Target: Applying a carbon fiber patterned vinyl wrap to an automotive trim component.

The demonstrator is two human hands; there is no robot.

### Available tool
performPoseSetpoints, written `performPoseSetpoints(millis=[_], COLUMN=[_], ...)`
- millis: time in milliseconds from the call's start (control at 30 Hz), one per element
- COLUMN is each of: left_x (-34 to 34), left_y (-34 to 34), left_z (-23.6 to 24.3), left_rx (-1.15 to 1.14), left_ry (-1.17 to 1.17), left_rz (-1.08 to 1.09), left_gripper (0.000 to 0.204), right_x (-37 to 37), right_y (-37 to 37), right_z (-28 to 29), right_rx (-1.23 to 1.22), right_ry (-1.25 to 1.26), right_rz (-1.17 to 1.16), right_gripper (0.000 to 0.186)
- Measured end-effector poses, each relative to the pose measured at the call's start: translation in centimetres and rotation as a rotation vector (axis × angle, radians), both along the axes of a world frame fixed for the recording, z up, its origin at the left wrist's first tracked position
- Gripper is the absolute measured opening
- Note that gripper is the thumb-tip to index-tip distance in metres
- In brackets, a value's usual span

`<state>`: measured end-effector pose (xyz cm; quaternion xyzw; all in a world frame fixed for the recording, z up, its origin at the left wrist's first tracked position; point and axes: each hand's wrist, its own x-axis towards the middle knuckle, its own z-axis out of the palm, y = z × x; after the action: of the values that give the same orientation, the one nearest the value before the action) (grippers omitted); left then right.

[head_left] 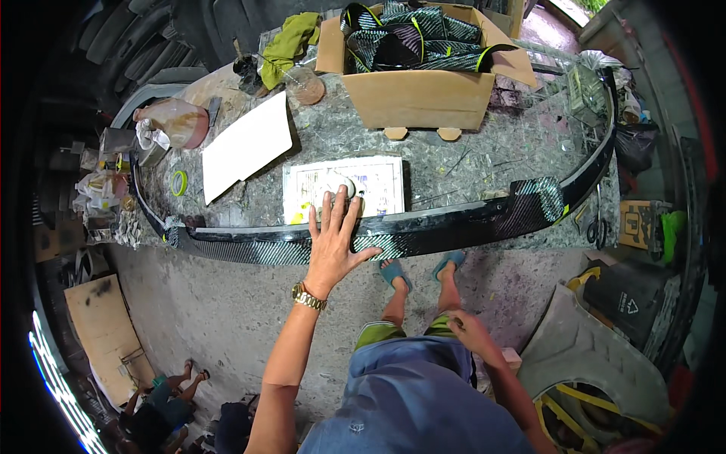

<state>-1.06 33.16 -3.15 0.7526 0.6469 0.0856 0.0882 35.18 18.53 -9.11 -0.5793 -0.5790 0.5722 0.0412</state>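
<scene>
My left hand (330, 242), fingers spread, lies over the middle of a long, curved black bumper lip (439, 234) with carbon-weave pattern along the bench's front edge. The fingertips reach toward a white board (382, 181) bearing a pale round object (340, 178) and smears. A squarish carbon-patterned patch (533, 204) sits at the lip's right part. Low by my right thigh, my right hand (466, 329) has curled fingers; what it holds, if anything, is unclear.
The cluttered bench (491, 159) carries a cardboard box (416, 102) of carbon pieces, a white sheet (246, 144), green tape (179, 181), a jug (181, 121), a cloth (291, 41) and scissors (597, 231). Panels (605, 348) stand right. Other people (162, 401) are low at left.
</scene>
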Motion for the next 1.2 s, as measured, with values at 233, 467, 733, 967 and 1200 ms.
performPoseSetpoints(millis=[233, 467, 733, 967, 1200], left_x=[-0.4, 1.5, 5.2, 5.2, 5.9], left_y=[-0.4, -3.8, -5.8, -5.1, -4.4], left_z=[1.4, 2.1, -0.3, -2.3, -1.5], left_rx=[0.018, 0.179, 0.013, -0.047, 0.023], left_ry=[-0.081, -0.239, -0.818, -0.835, -0.734], left_rz=[0.004, 0.062, 0.495, 0.567, 0.558], left_gripper=[0.105, 0.056, 0.019, 0.022, 0.024], right_x=[-0.7, -6.6, -11.9, -11.6, -10.3], right_y=[0.4, 4.6, 7.7, 5.9, 5.5], right_z=[0.8, 5.1, 1.9, 0.5, 1.6], right_rx=[0.006, 0.275, 0.091, 0.093, -0.015], right_ry=[0.033, 0.188, 0.344, 0.341, 0.258], right_rz=[-0.042, -0.279, -0.265, -0.228, -0.135], right_gripper=[0.027, 0.021, 0.028, 0.023, 0.023])
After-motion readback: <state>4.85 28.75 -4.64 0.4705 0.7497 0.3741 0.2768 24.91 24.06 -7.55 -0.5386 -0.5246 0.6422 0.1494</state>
